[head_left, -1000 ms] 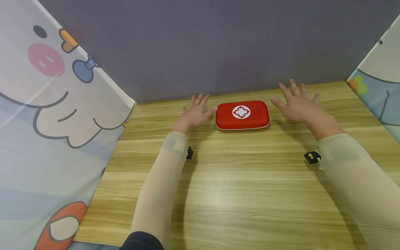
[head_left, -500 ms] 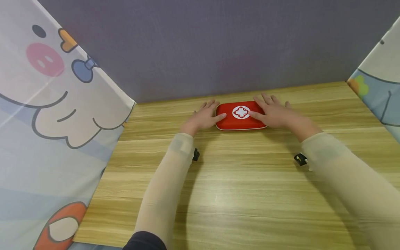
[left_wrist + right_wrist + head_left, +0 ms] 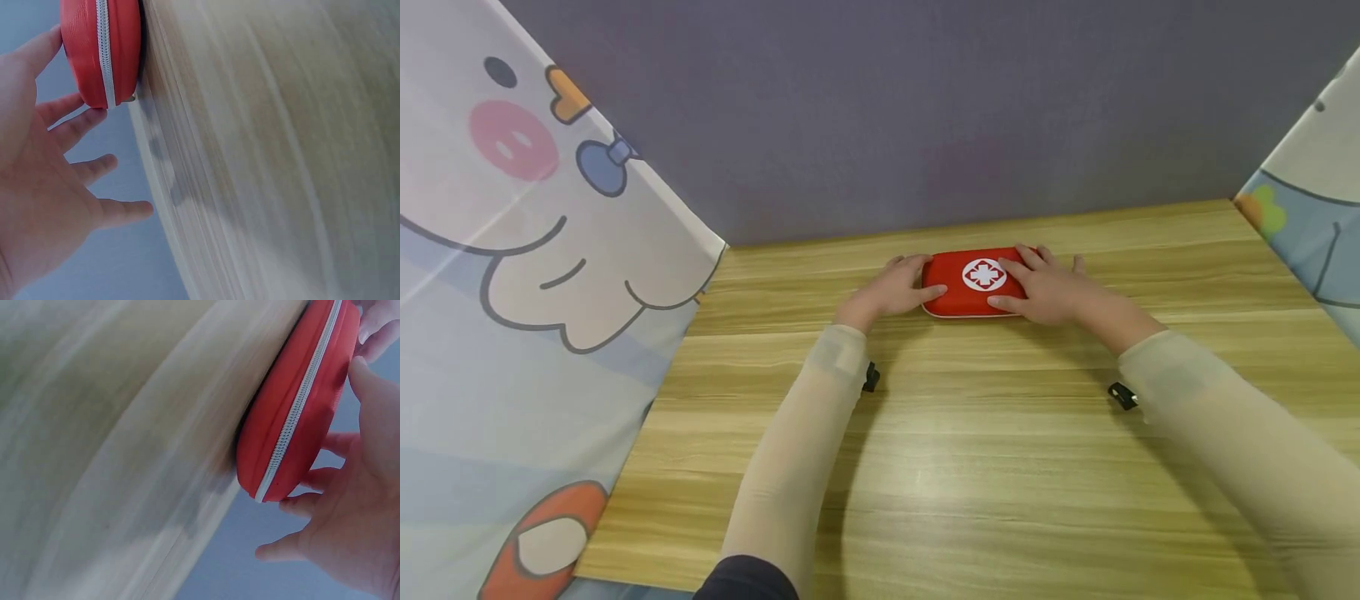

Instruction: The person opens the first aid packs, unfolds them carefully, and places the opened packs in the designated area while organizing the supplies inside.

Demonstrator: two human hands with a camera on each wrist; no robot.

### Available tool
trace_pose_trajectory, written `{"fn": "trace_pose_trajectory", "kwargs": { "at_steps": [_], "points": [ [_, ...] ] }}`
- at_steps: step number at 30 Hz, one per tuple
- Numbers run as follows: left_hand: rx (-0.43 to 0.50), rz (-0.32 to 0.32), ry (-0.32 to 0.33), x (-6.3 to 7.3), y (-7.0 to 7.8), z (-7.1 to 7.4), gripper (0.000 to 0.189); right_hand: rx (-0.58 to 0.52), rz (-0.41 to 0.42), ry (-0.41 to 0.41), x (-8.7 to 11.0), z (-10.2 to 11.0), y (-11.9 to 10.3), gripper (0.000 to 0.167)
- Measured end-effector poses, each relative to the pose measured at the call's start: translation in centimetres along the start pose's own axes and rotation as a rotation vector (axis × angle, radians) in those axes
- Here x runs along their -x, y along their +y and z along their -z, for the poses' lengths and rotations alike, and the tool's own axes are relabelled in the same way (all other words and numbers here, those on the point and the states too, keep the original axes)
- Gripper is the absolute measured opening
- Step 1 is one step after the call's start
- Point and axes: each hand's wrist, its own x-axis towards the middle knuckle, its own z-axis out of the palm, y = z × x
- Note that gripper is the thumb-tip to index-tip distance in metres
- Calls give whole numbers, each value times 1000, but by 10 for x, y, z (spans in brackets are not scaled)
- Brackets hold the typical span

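Observation:
A red zip-up first-aid case (image 3: 958, 293) with a white cross lies flat near the back of the wooden table (image 3: 1000, 450). My left hand (image 3: 895, 287) touches its left end, the fingers fairly straight and the thumb on the front edge. My right hand (image 3: 1052, 292) lies over the right part, with fingers on the lid and thumb along the front. In the left wrist view the left hand (image 3: 37, 187) spreads beside the case (image 3: 100, 50). In the right wrist view the right hand (image 3: 362, 531) cups the end of the case (image 3: 294, 419), showing its white zip.
A purple-grey wall (image 3: 925, 108) stands just behind the case. Cartoon-printed cloth panels close off the left side (image 3: 512, 292) and the right side (image 3: 1307, 225). Black wrist-camera clips (image 3: 870, 377) (image 3: 1122, 395) hang under both sleeves. Bare wood stretches toward me.
Both hands have come in from either side of the case and now rest on it. The right hand dropped from above the table onto the lid. The case shifted slightly left.

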Motion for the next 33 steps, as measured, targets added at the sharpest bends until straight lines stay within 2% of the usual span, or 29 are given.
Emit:
{"fn": "trace_pose_trajectory", "kwargs": {
  "at_steps": [7, 14, 18, 20, 23, 25, 28, 33],
  "points": [
    [3, -17, -12, -1, 0, -2, 80, 41, 82, 79, -6, -2, -7, 90],
    [-1, -34, -24, -4, 4, -4, 80, 6, 177, 157, -9, -6, 0, 82],
    [112, -58, -3, -10, 0, 0, 70, -18, 192, 166, -9, -2, 1, 78],
    [185, -58, 29, -15, -5, 2, 57, -25, 194, 158, -8, 0, -1, 77],
    [234, -36, 53, -25, -12, 3, 43, -36, 188, 133, -8, 2, -5, 77],
    [227, -36, 33, -32, -15, 2, 41, -39, 180, 121, -6, 3, -7, 76],
    [205, -62, -29, -40, -17, 1, 49, -39, 165, 102, -5, 3, -9, 76],
    [157, -103, -87, -43, -18, 2, 62, -16, 184, 93, 5, 1, -13, 75]
  ]
}}
